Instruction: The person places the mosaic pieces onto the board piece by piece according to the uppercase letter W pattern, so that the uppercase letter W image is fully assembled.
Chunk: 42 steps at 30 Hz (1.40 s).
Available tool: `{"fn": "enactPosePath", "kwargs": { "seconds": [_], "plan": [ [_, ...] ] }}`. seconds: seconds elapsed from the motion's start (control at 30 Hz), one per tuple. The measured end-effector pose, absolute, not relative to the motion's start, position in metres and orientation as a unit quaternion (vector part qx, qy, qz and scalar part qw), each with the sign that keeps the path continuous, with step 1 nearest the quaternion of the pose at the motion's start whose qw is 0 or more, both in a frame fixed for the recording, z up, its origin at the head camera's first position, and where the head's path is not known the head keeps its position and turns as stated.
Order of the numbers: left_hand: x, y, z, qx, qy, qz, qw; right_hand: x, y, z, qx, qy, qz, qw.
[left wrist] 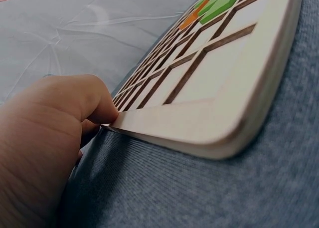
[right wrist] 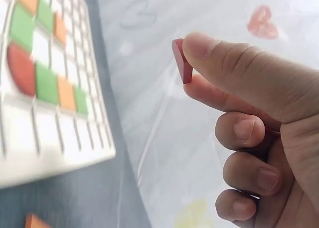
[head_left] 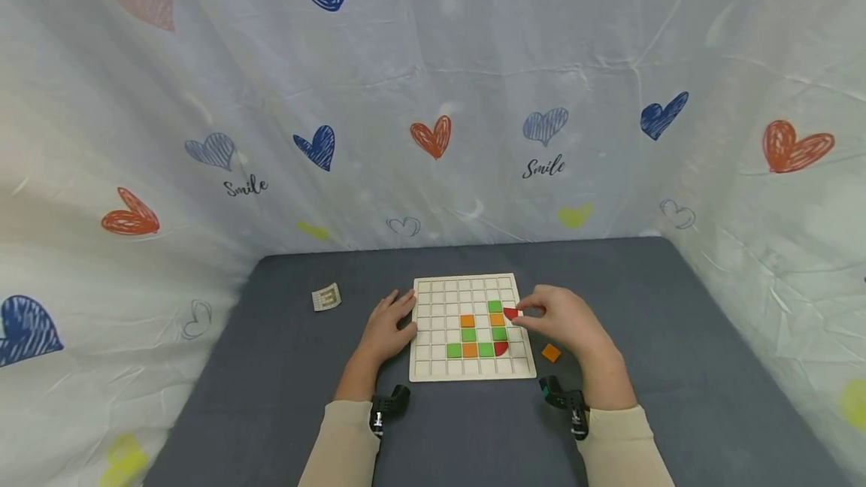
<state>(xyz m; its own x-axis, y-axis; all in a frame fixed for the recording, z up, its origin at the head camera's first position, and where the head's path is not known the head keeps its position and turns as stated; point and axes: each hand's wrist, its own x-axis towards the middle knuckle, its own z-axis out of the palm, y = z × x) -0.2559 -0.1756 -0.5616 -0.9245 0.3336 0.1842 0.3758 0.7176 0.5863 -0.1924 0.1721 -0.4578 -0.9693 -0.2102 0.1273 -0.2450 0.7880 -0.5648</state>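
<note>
A pale wooden grid board (head_left: 433,375) lies on the dark cloth with green, orange and red tiles set in some of its squares. At its left edge rests my left hand (head_left: 386,331), fingers spread. The left wrist view catches that hand's thumb (left wrist: 97,101) touching the board's rim (left wrist: 209,130). Between thumb and forefinger my right hand (head_left: 564,318) pinches a small red tile (right wrist: 182,61), above the board's right side. One red rounded tile (head_left: 501,349) sits in the grid beside a green tile (head_left: 485,350).
A loose orange tile (head_left: 551,352) lies right of the board, below my right hand. On the far left of the table is a small printed paper-like piece (head_left: 326,297). A white curtain (head_left: 473,201) with printed hearts hangs behind the table.
</note>
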Motion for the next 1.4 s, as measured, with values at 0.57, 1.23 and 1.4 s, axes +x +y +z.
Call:
{"fn": "enactPosePath", "kwargs": {
  "seconds": [0.57,1.23,1.4],
  "plan": [
    [-0.255,-0.178,-0.562,-0.193,-0.929,-0.312,0.037,-0.2,0.083,-0.473,0.242,-0.942,0.221,0.072],
    [-0.26,-0.176,-0.565,-0.204,-0.929,-0.306,0.047,-0.202,0.046,-0.514,0.245,-0.955,0.17,0.011],
    [-0.259,-0.177,-0.564,-0.202,-0.931,-0.302,0.042,-0.201,0.046,-0.515,0.232,-0.957,0.174,0.008]
  ]
}}
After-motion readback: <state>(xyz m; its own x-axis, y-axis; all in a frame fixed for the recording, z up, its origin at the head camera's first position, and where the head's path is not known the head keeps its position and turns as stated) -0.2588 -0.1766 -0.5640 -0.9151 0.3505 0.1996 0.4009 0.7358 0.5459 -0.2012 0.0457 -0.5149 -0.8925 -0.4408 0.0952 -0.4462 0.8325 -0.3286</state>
